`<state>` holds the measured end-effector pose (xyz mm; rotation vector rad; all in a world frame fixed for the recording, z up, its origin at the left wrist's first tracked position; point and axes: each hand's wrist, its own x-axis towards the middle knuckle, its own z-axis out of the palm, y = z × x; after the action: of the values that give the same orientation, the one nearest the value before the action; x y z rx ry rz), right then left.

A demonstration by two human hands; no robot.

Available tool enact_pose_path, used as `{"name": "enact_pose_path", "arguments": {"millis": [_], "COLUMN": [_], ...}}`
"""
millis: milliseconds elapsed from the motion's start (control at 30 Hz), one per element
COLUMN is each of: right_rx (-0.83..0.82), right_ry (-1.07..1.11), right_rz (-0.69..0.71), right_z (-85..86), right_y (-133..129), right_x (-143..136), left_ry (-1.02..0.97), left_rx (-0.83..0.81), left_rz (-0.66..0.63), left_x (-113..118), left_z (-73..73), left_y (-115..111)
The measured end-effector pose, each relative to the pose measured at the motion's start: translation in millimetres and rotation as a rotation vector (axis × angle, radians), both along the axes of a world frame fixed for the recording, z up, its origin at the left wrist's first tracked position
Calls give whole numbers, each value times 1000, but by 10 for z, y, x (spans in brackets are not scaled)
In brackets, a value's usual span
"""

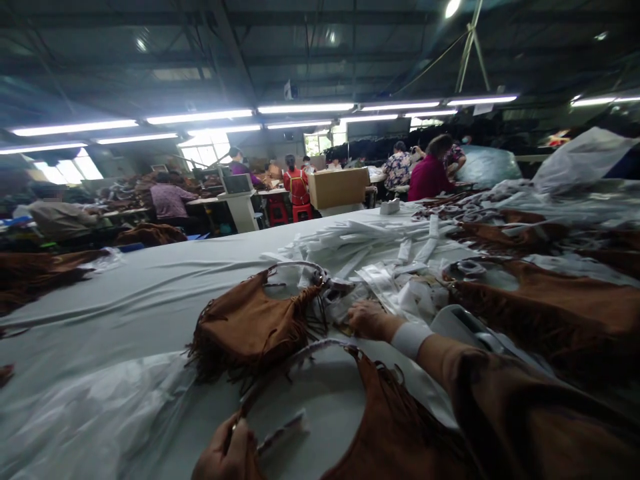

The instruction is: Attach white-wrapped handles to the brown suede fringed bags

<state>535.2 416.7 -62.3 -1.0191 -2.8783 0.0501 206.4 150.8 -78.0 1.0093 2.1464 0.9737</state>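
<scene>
At the bottom, my left hand (227,450) is closed on the strap end of a brown fringed bag (370,427), near its metal fitting. The bag's curved strap arches over the white cloth. My right hand (369,320) reaches forward to a heap of white strips and small pieces (400,287); its fingers curl downward, and what they touch is hidden. A second brown fringed bag (255,317) lies just left of my right hand, its strap looped at the top.
More brown bags (550,300) lie at the right, with clear plastic (580,160) behind them. A plastic sheet (100,413) covers the table's lower left. Beyond the far edge are a cardboard box (337,188) and several seated people. A grey object (465,327) sits beside my right forearm.
</scene>
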Motion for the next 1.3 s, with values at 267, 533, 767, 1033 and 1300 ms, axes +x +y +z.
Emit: {"name": "enact_pose_path", "arguments": {"millis": [267,533,767,1033,1300], "right_rx": [-231,-695,-1025,-1342,-1438], "right_ry": [256,847,1216,1426,1570], "right_rz": [-141,-501,-370,-238,-305], "right_z": [59,792,1235,1308,1007], "right_y": [78,70,-586,-1896,-2418], "right_x": [-36,204,30,-363,-473], "left_ry": [36,175,524,-158,-122], "left_rx": [32,-14,526,506,393], "left_rz": [3,-94,-246,-563,-576], "left_x": [70,85,361,1421,1458], "left_z": [80,203,775,1449,1265], "left_y": [-23,17,66,22,-325]}}
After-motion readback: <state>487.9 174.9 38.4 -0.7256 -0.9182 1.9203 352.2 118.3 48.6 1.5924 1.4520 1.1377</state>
